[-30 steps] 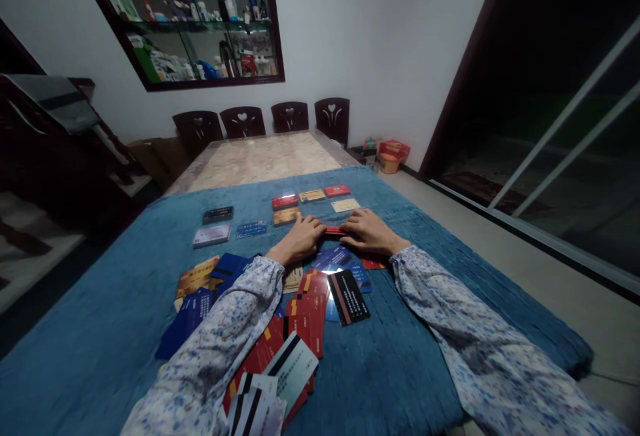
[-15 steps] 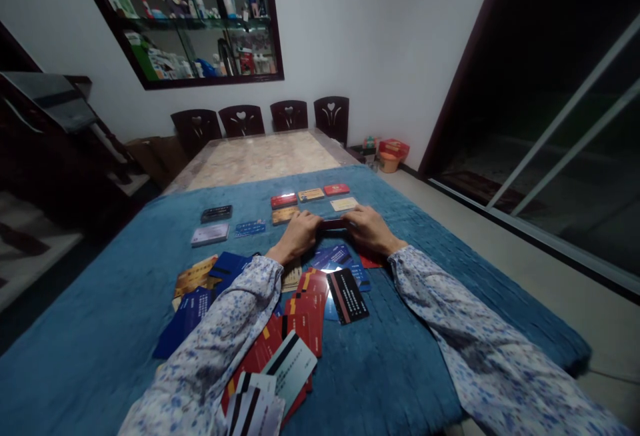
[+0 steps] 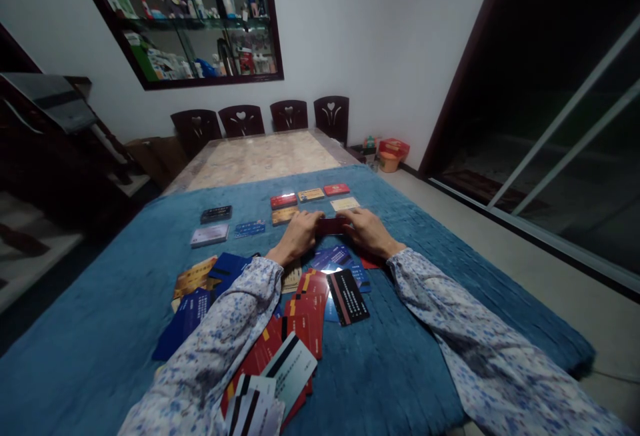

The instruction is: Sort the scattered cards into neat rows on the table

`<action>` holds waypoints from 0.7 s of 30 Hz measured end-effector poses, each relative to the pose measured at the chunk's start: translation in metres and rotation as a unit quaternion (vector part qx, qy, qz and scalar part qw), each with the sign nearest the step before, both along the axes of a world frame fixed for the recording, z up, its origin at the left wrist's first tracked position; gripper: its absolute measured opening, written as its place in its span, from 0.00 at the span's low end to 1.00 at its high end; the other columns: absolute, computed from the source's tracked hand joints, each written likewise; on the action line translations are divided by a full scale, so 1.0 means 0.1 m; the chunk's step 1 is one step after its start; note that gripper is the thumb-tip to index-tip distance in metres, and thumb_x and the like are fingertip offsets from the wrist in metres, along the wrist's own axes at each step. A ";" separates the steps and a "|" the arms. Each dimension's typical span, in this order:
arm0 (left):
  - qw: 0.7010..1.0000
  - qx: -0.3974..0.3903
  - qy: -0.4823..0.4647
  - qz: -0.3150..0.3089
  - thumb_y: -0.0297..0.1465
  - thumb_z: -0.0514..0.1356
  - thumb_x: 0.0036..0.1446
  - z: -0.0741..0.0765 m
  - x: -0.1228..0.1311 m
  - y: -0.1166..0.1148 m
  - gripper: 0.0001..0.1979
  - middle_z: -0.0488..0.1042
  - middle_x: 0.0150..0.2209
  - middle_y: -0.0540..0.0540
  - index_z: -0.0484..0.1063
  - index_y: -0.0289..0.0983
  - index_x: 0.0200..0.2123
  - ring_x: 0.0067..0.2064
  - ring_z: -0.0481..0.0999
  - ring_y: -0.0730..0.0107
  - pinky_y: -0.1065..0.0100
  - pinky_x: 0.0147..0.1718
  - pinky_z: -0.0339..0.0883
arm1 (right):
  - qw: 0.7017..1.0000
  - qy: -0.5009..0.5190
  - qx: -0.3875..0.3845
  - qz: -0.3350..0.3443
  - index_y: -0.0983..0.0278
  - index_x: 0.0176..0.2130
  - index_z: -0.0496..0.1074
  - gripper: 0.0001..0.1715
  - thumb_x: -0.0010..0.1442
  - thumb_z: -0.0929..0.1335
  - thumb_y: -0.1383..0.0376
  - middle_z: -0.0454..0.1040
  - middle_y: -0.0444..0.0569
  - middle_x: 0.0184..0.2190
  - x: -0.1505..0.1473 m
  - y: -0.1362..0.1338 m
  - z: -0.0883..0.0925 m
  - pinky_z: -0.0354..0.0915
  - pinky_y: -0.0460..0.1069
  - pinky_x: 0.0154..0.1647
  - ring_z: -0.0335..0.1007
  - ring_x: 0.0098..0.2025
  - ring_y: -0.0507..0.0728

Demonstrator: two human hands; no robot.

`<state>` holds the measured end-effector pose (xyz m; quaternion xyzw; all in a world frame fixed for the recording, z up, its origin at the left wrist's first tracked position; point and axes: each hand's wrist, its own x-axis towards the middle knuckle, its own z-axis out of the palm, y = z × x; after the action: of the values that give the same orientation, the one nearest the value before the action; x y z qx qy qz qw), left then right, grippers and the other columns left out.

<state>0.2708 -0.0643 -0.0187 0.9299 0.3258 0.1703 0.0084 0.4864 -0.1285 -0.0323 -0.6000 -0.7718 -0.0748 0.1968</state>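
Between my two hands is a small stack of dark red cards [image 3: 331,226], gripped at its two short ends. My left hand [image 3: 299,237] closes on its left end and my right hand [image 3: 371,233] on its right end. Just beyond lie a cream card stack [image 3: 345,204], a red card stack [image 3: 337,189], a yellow card stack [image 3: 311,194] and an orange-gold card stack [image 3: 285,215]. Nearer me, blue-violet cards [image 3: 333,257] and a black card [image 3: 349,296] lie loose. Part of a red card [image 3: 369,261] shows under my right wrist.
Fanned red cards [image 3: 305,316], pale striped cards [image 3: 290,369], dark blue cards [image 3: 190,316] and gold cards [image 3: 195,276] spread around my left forearm. Further left sit a lilac stack [image 3: 209,235], a black stack [image 3: 217,213] and a blue card [image 3: 250,228]. A blue cloth [image 3: 400,369] covers the table's near part.
The dark red stack has tilted, so more of its broad face shows between my hands. My fingers have shifted slightly on its ends; the other cards lie as before.
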 end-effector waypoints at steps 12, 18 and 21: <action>0.999 0.013 0.041 0.014 0.22 0.53 0.61 -0.02 -0.01 0.00 0.22 0.77 0.46 0.37 0.67 0.35 0.58 0.48 0.74 0.52 0.54 0.50 0.67 | 0.999 -0.047 -0.024 -0.002 0.66 0.62 0.68 0.26 0.65 0.67 0.68 0.79 0.58 0.45 -0.07 -0.05 0.05 0.60 0.51 0.45 0.70 0.45 0.61; 0.999 0.011 0.045 0.021 0.21 0.53 0.58 -0.07 -0.01 0.01 0.27 0.78 0.46 0.36 0.64 0.35 0.61 0.48 0.75 0.51 0.53 0.49 0.68 | 0.998 -0.061 -0.028 0.018 0.68 0.66 0.64 0.30 0.66 0.64 0.67 0.79 0.59 0.51 -0.06 -0.02 -0.02 0.59 0.54 0.49 0.69 0.49 0.63; 0.999 0.002 0.048 0.018 0.21 0.53 0.58 -0.09 0.00 0.02 0.27 0.77 0.48 0.34 0.63 0.32 0.62 0.49 0.76 0.50 0.52 0.49 0.69 | 0.997 -0.065 -0.029 0.014 0.69 0.67 0.63 0.32 0.65 0.64 0.68 0.77 0.60 0.52 -0.06 -0.01 -0.04 0.59 0.55 0.51 0.68 0.52 0.64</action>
<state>0.2708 -0.0627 -0.0277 0.9312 0.3418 0.1260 -0.0125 0.4805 -0.1292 -0.0368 -0.5880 -0.7934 -0.0888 0.1298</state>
